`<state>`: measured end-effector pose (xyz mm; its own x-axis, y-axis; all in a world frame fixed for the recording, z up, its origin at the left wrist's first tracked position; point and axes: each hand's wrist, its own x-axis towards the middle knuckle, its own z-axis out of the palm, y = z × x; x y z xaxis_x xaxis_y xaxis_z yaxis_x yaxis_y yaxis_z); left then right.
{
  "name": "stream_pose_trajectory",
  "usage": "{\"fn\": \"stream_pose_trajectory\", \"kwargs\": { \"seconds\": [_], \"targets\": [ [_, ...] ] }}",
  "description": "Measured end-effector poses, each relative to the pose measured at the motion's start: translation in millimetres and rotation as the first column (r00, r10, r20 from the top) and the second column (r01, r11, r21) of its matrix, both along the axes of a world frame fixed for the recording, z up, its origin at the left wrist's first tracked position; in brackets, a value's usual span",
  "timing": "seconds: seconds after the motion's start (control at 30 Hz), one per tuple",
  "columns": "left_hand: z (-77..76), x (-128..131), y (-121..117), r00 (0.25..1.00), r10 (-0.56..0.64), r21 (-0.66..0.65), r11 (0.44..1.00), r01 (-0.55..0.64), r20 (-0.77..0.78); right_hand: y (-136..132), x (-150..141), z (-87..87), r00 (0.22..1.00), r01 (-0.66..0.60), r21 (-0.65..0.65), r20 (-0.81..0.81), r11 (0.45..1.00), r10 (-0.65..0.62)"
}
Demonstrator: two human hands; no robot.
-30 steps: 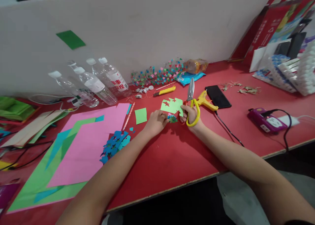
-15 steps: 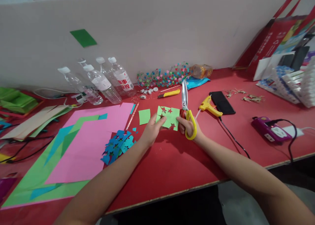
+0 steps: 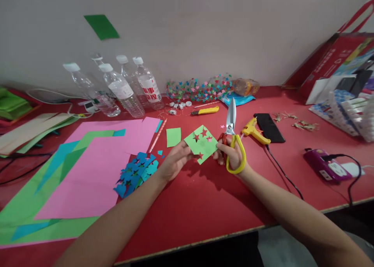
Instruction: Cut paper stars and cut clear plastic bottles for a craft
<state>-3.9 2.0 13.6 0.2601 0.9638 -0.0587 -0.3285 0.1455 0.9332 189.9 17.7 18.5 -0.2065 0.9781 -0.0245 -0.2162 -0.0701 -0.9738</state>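
Between my two hands is a light green paper square [image 3: 201,149] with several star-shaped holes, turned corner-up above the table. My left hand [image 3: 174,162] grips its left corner, some fingers hidden behind it. My right hand [image 3: 232,152] pinches the right corner between thumb and finger. That same hand also carries scissors [image 3: 230,121] with yellow and red handles, their closed blades pointing away from me. A small pink star [image 3: 222,126] lies left of the blades. Another light green square [image 3: 173,137] rests beyond my left hand, and blue star-punched scraps [image 3: 133,171] lie left of it.
Pink sheets [image 3: 84,177] cover the left side. Clear bottles [image 3: 125,95] stand behind them. A star-covered bottle [image 3: 201,88] lies by the wall. A yellow cutter [image 3: 208,110], glue gun [image 3: 253,131], black phone [image 3: 269,127] and purple power socket [image 3: 327,165] are also on the red table.
The green paper has turned from lying square to corner-up, and my left hand has shifted its grip to a corner. The scissors stay in my right hand. The view has tilted down slightly.
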Motion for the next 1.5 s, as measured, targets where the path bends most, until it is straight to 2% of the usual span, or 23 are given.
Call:
{"fn": "stream_pose_trajectory", "kwargs": {
  "seconds": [0.1, 0.2, 0.33, 0.47, 0.53, 0.6, 0.73, 0.87, 0.97, 1.03, 1.23, 1.5],
  "targets": [
    [-2.1, 7, -8, 0.997, -0.079, -0.007, 0.997, 0.079, -0.026, -6, -5, 4.2, 0.997, -0.076, -0.011, 0.004, 0.997, 0.076],
    [2.2, 12, -15, 0.987, -0.085, -0.001, 0.996, 0.086, -0.134, -12, -7, 1.4, 0.986, -0.13, -0.01, 0.107, 0.991, 0.13],
    [9.7, 10, -19, 0.967, -0.083, -0.035, 0.996, 0.076, -0.242, -17, -4, -2.3, 0.929, -0.102, 0.018, 0.359, 0.995, 0.089],
    [6.6, 10, -16, 0.97, -0.118, -0.046, 0.993, 0.111, -0.213, -18, 2, 2.4, 0.878, -0.112, 0.135, 0.478, 0.985, 0.034],
    [4.5, 9, -12, 0.981, -0.03, -0.031, 0.999, 0.025, -0.192, -17, 6, 5.6, 0.851, -0.093, 0.218, 0.524, 0.971, -0.036],
    [6.1, 6, -7, 0.982, 0.109, 0.011, 0.994, -0.108, -0.156, -14, 10, 8.0, 0.815, -0.082, 0.27, 0.573, 0.959, -0.092],
    [25.7, -2, 6, 0.954, 0.293, 0.075, 0.955, -0.288, -0.058, -11, 13, 9.2, 0.757, -0.11, 0.258, 0.648, 0.96, -0.087],
    [54.6, 2, 16, 0.924, 0.381, 0.129, 0.916, -0.379, 0.007, -13, 11, 10.1, 0.755, -0.156, 0.188, 0.655, 0.97, -0.005],
    [65.9, 9, 19, 0.908, 0.42, 0.164, 0.895, -0.415, 0.005, -16, 9, 14.4, 0.768, -0.187, 0.159, 0.638, 0.969, 0.044],
    [65.8, 12, 19, 0.902, 0.431, 0.206, 0.884, -0.419, -0.014, -17, 8, 17.4, 0.77, -0.213, 0.147, 0.634, 0.966, 0.074],
    [52.6, 7, 17, 0.914, 0.398, 0.312, 0.88, -0.358, -0.074, -22, 5, 16.4, 0.773, -0.29, 0.132, 0.616, 0.948, 0.151],
    [51.3, 6, 15, 0.909, 0.416, 0.284, 0.874, -0.394, -0.018, -24, 5, 12.2, 0.775, -0.318, 0.09, 0.599, 0.944, 0.204]
  ]
}}
